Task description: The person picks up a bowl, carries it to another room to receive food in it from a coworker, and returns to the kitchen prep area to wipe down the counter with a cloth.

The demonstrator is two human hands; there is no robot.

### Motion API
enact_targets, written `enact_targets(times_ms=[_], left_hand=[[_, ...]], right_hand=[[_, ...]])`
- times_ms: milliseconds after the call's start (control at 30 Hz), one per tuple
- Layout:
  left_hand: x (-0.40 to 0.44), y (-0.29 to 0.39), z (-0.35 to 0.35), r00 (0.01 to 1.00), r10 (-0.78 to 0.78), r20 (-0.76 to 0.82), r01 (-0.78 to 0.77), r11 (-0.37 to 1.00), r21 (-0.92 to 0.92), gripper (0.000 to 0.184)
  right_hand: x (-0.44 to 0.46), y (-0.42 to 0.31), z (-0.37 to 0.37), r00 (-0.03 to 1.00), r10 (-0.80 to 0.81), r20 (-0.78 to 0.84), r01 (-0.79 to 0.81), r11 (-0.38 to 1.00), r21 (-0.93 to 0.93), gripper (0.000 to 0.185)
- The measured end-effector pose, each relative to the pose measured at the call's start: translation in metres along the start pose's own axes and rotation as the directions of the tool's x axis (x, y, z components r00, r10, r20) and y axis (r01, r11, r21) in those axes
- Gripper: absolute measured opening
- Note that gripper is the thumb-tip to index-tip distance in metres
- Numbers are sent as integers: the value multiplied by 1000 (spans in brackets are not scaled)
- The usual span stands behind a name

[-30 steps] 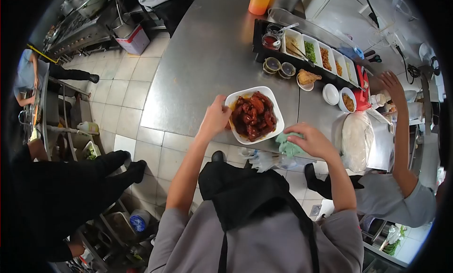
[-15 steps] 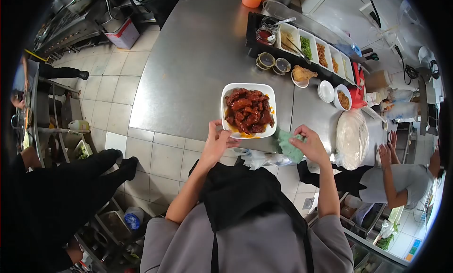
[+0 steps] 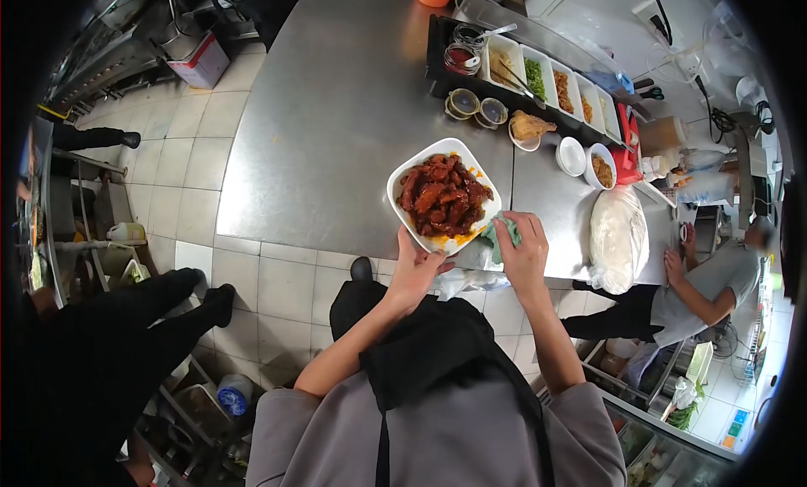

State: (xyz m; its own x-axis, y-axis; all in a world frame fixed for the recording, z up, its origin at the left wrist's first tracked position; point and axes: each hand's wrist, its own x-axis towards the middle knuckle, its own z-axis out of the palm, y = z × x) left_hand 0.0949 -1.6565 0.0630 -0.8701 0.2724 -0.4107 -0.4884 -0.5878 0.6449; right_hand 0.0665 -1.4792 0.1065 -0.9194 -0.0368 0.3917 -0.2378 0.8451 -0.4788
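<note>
A white square bowl (image 3: 403, 169) holds glossy dark red meat pieces (image 3: 439, 197), with orange sauce smeared on its inner rim. My left hand (image 3: 414, 272) grips the bowl at its near edge, thumb on the rim and fingers partly hidden under it. My right hand (image 3: 523, 250) pinches a green cloth (image 3: 494, 241) against the bowl's lower right edge. The bowl is over the near edge of the steel table (image 3: 319, 117); whether it rests on the steel I cannot tell.
A black topping rack (image 3: 437, 62) with white trays stands at the back right. Two sauce cups (image 3: 462, 104), a fried piece (image 3: 530, 125), small bowls (image 3: 599, 165) and a plastic bag (image 3: 618, 239) lie nearer. Co-workers stand right (image 3: 710, 285) and left (image 3: 101, 361).
The bowl has turned since the half-second-old frame. My right hand has moved left with the cloth to the bowl's edge. The co-worker on the right has lowered their raised arm.
</note>
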Motion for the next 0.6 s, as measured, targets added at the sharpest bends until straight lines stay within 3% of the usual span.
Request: enact_targets(times_ms=[67, 167, 300, 400, 433, 533, 567, 600], left_hand=[[0, -4, 1, 1000, 0, -12, 0, 999, -40, 59], [-1, -4, 2, 1000, -10, -27, 8, 997, -76, 60], [-1, -8, 0, 999, 27, -19, -29, 994, -109, 60], [-1, -6, 2, 999, 23, -31, -27, 991, -130, 61], [0, -8, 1, 999, 29, -30, -33, 991, -132, 61], [4, -12, -6, 998, 52, -21, -54, 988, -147, 64], [5, -11, -6, 998, 64, -11, -65, 985, -159, 67], [5, -11, -6, 997, 75, 1, -74, 983, -171, 70]], right_hand=[[0, -2, -1, 1000, 24, -17, -23, 999, 40, 12], [4, -10, -29, 868, 449, 210, -467, 883, 42, 13], [2, 16, -32, 987, 138, 84, -148, 982, 120, 16], [2, 22, -43, 890, 426, 159, -444, 891, 93, 18], [0, 36, -40, 917, 382, 110, -397, 895, 204, 20], [6, 35, -52, 854, 504, 132, -510, 755, 413, 22], [9, 29, -52, 824, 522, 221, -556, 672, 489, 22], [6, 33, -50, 820, 495, 288, -572, 681, 458, 21]])
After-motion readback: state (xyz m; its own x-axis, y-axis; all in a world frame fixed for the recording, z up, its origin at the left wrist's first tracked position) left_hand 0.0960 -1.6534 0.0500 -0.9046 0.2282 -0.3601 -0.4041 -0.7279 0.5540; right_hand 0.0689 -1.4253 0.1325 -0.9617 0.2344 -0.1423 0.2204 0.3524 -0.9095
